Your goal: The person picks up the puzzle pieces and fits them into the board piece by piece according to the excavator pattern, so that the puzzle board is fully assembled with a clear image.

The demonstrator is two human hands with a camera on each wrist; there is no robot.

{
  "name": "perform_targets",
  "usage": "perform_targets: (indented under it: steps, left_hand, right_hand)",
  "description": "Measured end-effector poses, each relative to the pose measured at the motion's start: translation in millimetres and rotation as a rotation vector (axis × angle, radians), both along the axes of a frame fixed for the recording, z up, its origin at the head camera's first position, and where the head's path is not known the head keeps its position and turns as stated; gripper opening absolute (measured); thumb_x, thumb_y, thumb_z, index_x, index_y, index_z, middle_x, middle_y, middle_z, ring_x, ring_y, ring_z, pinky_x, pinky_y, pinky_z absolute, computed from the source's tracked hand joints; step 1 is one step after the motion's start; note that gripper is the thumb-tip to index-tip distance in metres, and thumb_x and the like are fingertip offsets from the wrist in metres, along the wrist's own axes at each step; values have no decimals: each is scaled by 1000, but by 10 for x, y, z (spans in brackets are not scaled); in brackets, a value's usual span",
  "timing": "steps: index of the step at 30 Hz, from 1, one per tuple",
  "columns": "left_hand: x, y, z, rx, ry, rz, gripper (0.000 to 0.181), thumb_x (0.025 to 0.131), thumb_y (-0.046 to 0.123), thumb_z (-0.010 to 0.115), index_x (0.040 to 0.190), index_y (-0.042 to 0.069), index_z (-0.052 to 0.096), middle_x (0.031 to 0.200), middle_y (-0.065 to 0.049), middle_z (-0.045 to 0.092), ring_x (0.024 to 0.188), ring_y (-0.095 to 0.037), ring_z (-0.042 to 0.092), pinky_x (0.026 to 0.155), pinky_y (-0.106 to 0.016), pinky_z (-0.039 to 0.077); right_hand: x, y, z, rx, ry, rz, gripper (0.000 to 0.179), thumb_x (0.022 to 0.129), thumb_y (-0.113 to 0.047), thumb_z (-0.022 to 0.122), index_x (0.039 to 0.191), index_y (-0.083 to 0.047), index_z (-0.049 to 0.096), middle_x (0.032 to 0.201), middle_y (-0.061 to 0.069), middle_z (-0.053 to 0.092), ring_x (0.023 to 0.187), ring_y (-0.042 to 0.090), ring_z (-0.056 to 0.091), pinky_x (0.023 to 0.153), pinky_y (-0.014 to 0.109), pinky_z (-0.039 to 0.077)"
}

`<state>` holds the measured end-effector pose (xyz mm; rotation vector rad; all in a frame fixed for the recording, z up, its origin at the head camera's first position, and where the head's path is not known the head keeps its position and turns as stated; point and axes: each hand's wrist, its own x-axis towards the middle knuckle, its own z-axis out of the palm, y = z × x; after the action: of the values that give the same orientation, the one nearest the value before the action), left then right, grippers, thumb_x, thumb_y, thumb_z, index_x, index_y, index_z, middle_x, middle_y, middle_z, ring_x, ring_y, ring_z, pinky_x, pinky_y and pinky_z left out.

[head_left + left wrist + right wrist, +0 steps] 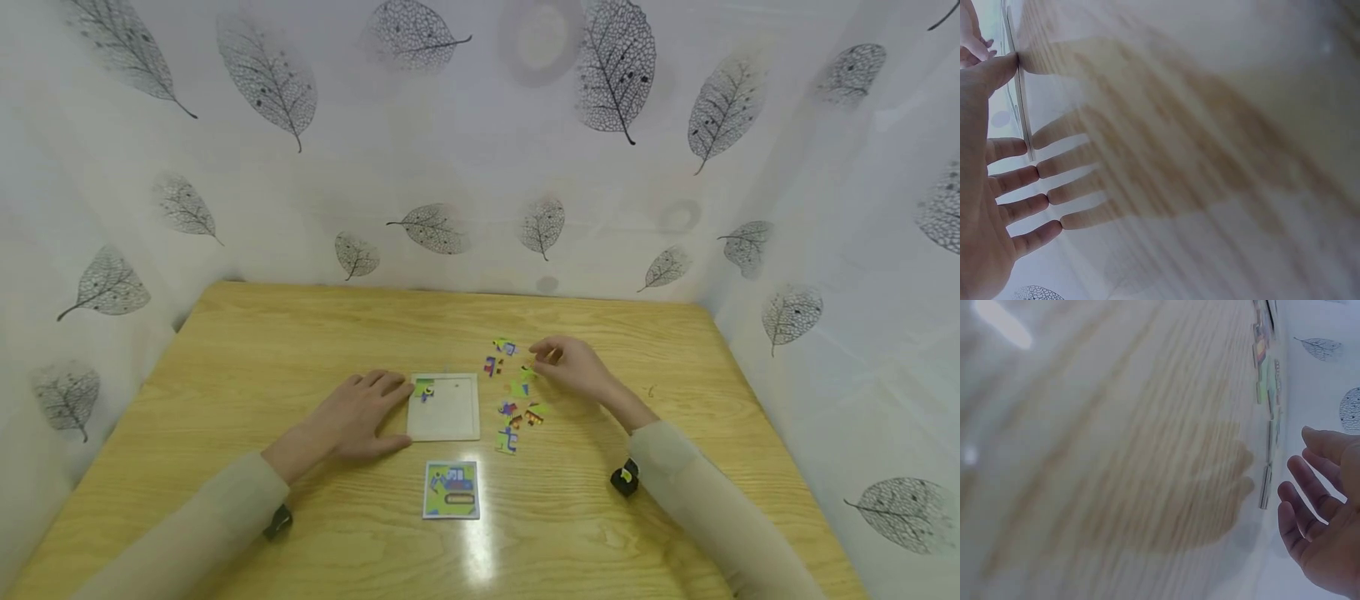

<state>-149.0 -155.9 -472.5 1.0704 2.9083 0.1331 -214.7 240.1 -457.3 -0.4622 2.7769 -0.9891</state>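
A shallow white puzzle tray lies on the wooden table, with a small green patch of puzzle pieces in its upper left corner. My left hand rests flat to its left, fingers spread, with thumb and forefinger touching the tray's left edge. Loose puzzle pieces are scattered right of the tray. Over their upper right side hovers my right hand, fingers loosely bent. The right wrist view shows nothing between those fingers, which stand apart from the row of pieces.
Nearer me than the tray lies a square picture card showing a blue vehicle on green. A glossy wooden tabletop reflects light in front of the card. White curtains with a leaf print enclose the table's back and sides.
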Motion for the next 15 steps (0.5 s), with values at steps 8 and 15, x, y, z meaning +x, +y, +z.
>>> perform_targets:
  steps: [8, 15]
  left_hand:
    - [-4, 6, -17, 0, 2, 0, 83, 95, 67, 62, 155, 11, 51, 155, -16, 54, 142, -40, 52, 111, -60, 52]
    - [7, 6, -1, 6, -6, 10, 83, 95, 67, 62, 155, 12, 51, 155, -16, 53, 143, -39, 52, 112, -61, 51]
  right_hand:
    - [-210, -184, -75, 34, 22, 20, 34, 98, -25, 74, 127, -6, 73, 117, 9, 75, 105, 23, 68, 95, 42, 60]
    - [-313, -287, -121, 78, 17, 16, 36, 97, -26, 76, 127, -6, 74, 114, 8, 72, 101, 22, 65, 91, 40, 58]
